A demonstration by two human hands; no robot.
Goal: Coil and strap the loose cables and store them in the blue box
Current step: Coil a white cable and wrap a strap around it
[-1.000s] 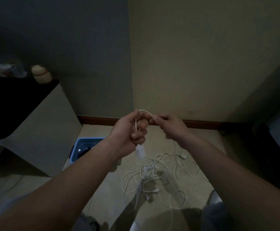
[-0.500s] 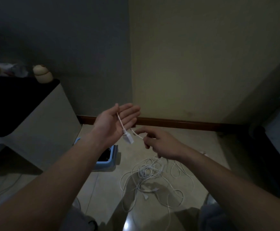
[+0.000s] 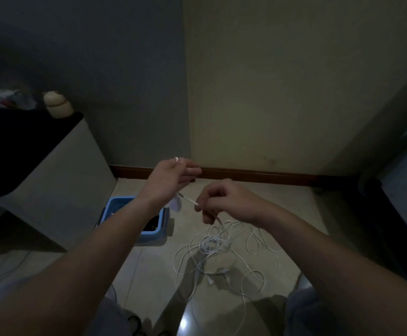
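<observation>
A white cable (image 3: 188,200) runs taut between my two hands, above the floor. My left hand (image 3: 170,181) is raised with the cable wound round it; a bit of white shows at the top of the hand and a white plug (image 3: 176,204) hangs under the wrist. My right hand (image 3: 224,202) pinches the cable a short way to the right. From there the cable drops to a loose tangle of white cables (image 3: 214,248) on the floor. The blue box (image 3: 163,227) stands on the floor under my left forearm, dark items inside.
A white cabinet (image 3: 59,190) with a black top stands at the left, close to the box, with a small round figure (image 3: 56,104) on it. A brown skirting board (image 3: 258,175) runs along the wall. Dark furniture fills the right edge. My knees are at the bottom.
My left hand has turned from palm-up and flat to wrapped by the cable, and rose slightly. My right hand now pinches the cable and pulls it taut. The view shifted a little.
</observation>
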